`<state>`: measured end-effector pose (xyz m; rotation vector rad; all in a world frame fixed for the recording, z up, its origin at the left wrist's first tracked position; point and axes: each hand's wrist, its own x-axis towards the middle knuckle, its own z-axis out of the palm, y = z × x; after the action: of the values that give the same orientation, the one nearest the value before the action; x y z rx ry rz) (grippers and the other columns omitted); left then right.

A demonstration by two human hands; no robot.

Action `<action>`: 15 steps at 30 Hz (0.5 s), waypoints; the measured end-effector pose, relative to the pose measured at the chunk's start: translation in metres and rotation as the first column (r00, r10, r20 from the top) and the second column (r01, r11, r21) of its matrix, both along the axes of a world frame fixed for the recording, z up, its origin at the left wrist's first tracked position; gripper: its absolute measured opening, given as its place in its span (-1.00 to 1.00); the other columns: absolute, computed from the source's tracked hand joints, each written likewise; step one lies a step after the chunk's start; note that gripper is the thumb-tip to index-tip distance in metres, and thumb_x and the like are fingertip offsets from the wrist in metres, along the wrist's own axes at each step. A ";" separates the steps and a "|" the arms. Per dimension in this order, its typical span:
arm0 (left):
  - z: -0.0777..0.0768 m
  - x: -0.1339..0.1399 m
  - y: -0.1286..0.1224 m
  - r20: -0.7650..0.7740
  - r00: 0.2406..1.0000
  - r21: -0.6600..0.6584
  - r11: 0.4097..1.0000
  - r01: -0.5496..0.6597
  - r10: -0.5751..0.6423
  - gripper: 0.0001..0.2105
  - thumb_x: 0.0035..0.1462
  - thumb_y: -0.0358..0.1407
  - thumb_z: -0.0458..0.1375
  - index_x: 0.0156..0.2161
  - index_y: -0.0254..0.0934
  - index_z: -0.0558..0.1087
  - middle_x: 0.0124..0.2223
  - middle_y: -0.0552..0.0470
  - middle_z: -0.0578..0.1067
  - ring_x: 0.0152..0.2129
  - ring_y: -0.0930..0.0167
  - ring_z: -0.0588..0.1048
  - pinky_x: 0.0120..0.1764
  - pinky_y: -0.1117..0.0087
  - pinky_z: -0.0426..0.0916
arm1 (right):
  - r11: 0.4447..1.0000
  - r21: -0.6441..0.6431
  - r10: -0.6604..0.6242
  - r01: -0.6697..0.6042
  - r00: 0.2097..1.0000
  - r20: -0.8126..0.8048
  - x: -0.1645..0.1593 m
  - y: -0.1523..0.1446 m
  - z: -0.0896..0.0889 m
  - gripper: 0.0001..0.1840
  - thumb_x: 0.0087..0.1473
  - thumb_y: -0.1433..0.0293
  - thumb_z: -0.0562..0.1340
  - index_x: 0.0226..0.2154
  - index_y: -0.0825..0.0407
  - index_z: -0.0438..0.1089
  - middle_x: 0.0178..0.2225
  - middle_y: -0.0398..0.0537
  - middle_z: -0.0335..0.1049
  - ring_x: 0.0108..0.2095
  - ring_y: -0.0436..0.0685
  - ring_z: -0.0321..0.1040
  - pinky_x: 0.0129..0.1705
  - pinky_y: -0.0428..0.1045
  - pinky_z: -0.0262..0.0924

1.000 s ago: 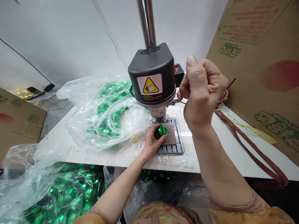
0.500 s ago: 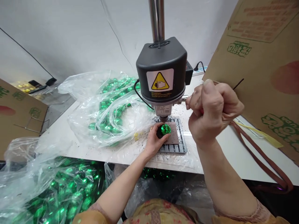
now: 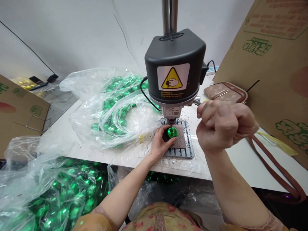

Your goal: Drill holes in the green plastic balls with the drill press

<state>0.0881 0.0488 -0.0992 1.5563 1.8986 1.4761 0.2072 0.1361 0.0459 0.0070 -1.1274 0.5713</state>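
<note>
A black drill press (image 3: 175,64) with a yellow warning label stands in front of me. Under its bit, my left hand (image 3: 161,141) pinches a shiny green faceted bead (image 3: 172,132) between thumb and fingers, over the board on the slotted metal base (image 3: 189,144). The bit reaches down to the top of the bead. To the right of the drill head, my right hand (image 3: 223,125) is closed in a fist around the drill press's feed lever, of which only the metal end (image 3: 196,101) by the machine shows.
Clear plastic bags of green beads lie on the table at the left (image 3: 115,118) and below its edge (image 3: 69,192). A brown patterned bag (image 3: 223,91) with a long strap sits behind my right hand. Cardboard boxes (image 3: 271,73) stand at both sides. Dark shavings litter the table.
My right hand has moved lower, and the drill head has come down toward the bead. The view has shifted a little, and the brown bag now shows. My left hand keeps its hold.
</note>
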 end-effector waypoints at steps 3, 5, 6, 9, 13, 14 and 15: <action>-0.001 0.000 0.000 0.002 1.000 0.008 1.000 0.003 -0.003 -0.55 0.09 -0.31 0.41 0.08 -0.18 0.44 0.02 -0.05 0.58 -0.02 0.24 0.54 0.05 0.20 0.42 | 1.000 0.014 0.004 -0.004 1.000 0.004 0.001 0.000 -0.005 -0.51 0.17 0.46 0.22 -0.59 0.03 -0.10 -0.67 -0.29 -0.17 -0.68 -0.18 -0.15 -0.57 -0.07 -0.06; -0.002 -0.001 0.001 0.000 1.000 0.006 1.000 -0.004 0.004 -0.55 0.08 -0.31 0.42 0.07 -0.18 0.45 0.02 -0.05 0.58 -0.02 0.24 0.54 0.05 0.19 0.42 | 0.999 0.031 0.008 -0.008 1.000 0.008 0.001 0.000 -0.007 -0.53 0.15 0.48 0.22 -0.58 0.03 -0.09 -0.66 -0.30 -0.15 -0.67 -0.19 -0.16 -0.56 -0.07 -0.07; -0.002 0.000 0.001 0.000 1.000 0.005 1.000 -0.009 0.009 -0.55 0.08 -0.31 0.42 0.07 -0.18 0.45 0.02 -0.05 0.58 -0.02 0.23 0.54 0.05 0.19 0.43 | 0.999 0.039 0.012 -0.012 1.000 0.011 0.002 -0.001 -0.008 -0.54 0.15 0.49 0.21 -0.58 0.03 -0.09 -0.66 -0.30 -0.15 -0.67 -0.19 -0.16 -0.56 -0.07 -0.07; -0.002 0.000 0.001 0.000 1.000 0.007 1.000 -0.017 0.017 -0.55 0.07 -0.31 0.43 0.06 -0.17 0.45 0.01 -0.05 0.58 -0.02 0.23 0.54 0.04 0.19 0.43 | 0.999 0.049 0.019 -0.021 0.999 0.031 0.002 -0.002 -0.009 -0.55 0.14 0.50 0.20 -0.59 0.05 -0.09 -0.66 -0.30 -0.17 -0.67 -0.19 -0.16 -0.56 -0.07 -0.08; -0.001 0.001 0.001 0.001 1.000 0.011 1.000 -0.012 0.012 -0.55 0.08 -0.30 0.43 0.06 -0.17 0.45 0.02 -0.05 0.58 -0.02 0.23 0.55 0.04 0.19 0.44 | 0.998 0.064 0.005 -0.007 1.000 0.026 0.002 -0.003 -0.010 -0.55 0.13 0.53 0.19 -0.61 0.07 -0.09 -0.67 -0.30 -0.16 -0.67 -0.20 -0.15 -0.56 -0.08 -0.04; -0.002 0.001 0.001 0.001 1.000 0.011 1.000 -0.013 0.013 -0.55 0.08 -0.30 0.43 0.06 -0.17 0.45 0.02 -0.05 0.58 -0.02 0.23 0.55 0.04 0.19 0.44 | 0.997 0.071 0.005 -0.006 1.000 0.018 0.002 -0.003 -0.010 -0.55 0.13 0.54 0.18 -0.61 0.07 -0.09 -0.67 -0.31 -0.16 -0.68 -0.20 -0.14 -0.56 -0.09 -0.03; -0.002 0.001 0.001 0.002 1.000 0.009 1.000 -0.013 0.013 -0.55 0.08 -0.30 0.43 0.06 -0.17 0.45 0.02 -0.05 0.58 -0.02 0.23 0.55 0.04 0.19 0.44 | 0.997 0.078 0.005 -0.006 1.000 0.011 0.002 -0.003 -0.011 -0.55 0.13 0.55 0.18 -0.61 0.07 -0.09 -0.67 -0.31 -0.17 -0.68 -0.21 -0.14 -0.56 -0.09 -0.01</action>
<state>0.0886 0.0497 -0.1011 1.5490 1.9072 1.4927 0.2088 0.1330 0.0352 0.0742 -1.1597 0.5327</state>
